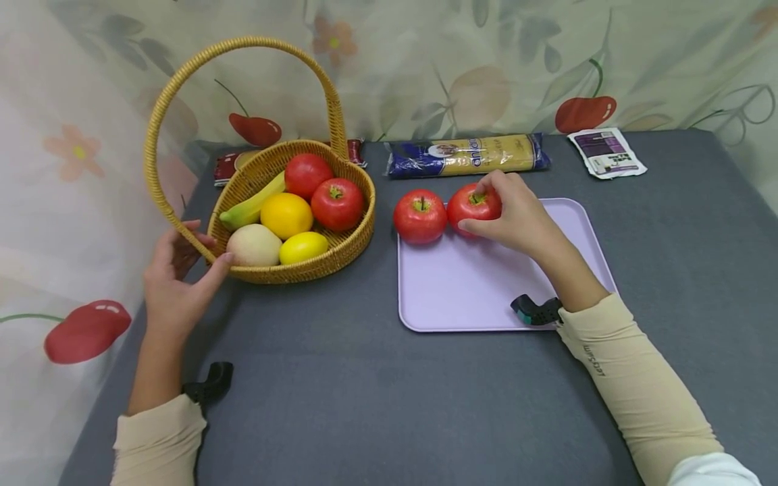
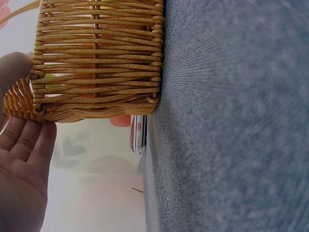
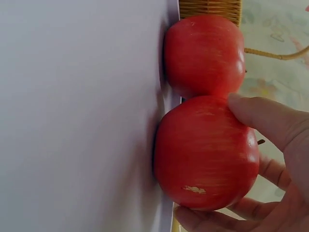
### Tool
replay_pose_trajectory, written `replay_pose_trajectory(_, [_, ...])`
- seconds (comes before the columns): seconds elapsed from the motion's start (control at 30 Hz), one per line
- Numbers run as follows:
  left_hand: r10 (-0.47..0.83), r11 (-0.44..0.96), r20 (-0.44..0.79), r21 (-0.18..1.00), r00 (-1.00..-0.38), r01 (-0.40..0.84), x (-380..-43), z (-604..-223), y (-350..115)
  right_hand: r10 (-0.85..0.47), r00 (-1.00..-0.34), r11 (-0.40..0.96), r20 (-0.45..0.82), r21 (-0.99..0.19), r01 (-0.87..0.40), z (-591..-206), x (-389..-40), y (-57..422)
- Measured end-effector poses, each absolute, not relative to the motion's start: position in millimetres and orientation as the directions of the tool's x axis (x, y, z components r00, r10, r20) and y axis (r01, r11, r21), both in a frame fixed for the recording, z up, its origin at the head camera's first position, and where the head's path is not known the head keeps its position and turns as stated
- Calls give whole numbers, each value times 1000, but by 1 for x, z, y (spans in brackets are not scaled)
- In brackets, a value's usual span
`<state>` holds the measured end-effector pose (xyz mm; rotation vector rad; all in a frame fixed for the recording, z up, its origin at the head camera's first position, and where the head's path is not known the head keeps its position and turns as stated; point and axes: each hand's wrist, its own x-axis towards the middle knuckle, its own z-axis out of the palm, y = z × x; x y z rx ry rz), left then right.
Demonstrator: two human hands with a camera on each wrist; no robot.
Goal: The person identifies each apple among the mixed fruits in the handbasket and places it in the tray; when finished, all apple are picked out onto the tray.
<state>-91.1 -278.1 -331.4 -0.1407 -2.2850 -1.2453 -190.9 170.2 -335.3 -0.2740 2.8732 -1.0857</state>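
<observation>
My left hand (image 1: 173, 283) grips the wicker basket (image 1: 304, 271) at its left end, where the tall handle meets the rim. In the left wrist view, the thumb and fingers (image 2: 41, 147) are on opposite sides of that end. Inside the basket lie two red apples (image 1: 337, 204), a banana (image 1: 252, 208), an orange (image 1: 286, 215), a lemon (image 1: 304, 248) and a pale round fruit (image 1: 254, 246). With thumb and fingers around it, my right hand (image 1: 516, 214) holds a red apple (image 3: 205, 154) on the lilac tray (image 1: 468, 290). Another apple (image 1: 419, 217) sits beside it, touching it.
Behind the tray lies a blue and yellow pasta packet (image 1: 468, 155). A white and purple sachet (image 1: 606, 154) is at the back right. A dark red packet (image 1: 226, 167) shows partly behind the basket. Flowered cloth (image 1: 389, 67) hangs along the back of the grey table (image 1: 340, 391).
</observation>
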Motion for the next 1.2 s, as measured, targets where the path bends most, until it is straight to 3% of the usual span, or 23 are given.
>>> replay_pose_trajectory(0.27, [-167,560,486,763,-858,323,-92,-332,-279,-224,-971,742,83,-632,-225,-325,-190,155])
replay_pose_trajectory(0.57, [-156,563,495,755,-855,334,-91,-332,-279,-358,-904,674,234,-605,-424,-309,-193,107])
replay_pose_trajectory(0.97, [-159,570,492,753,-856,328,-92,-333,-280,-482,-852,623,204,-604,-497,-287,-205,50])
replay_pose_trajectory(1.2, [-157,575,499,748,-852,332,-94,-336,-282,-547,-826,667,136,-525,-529,-282,-219,19])
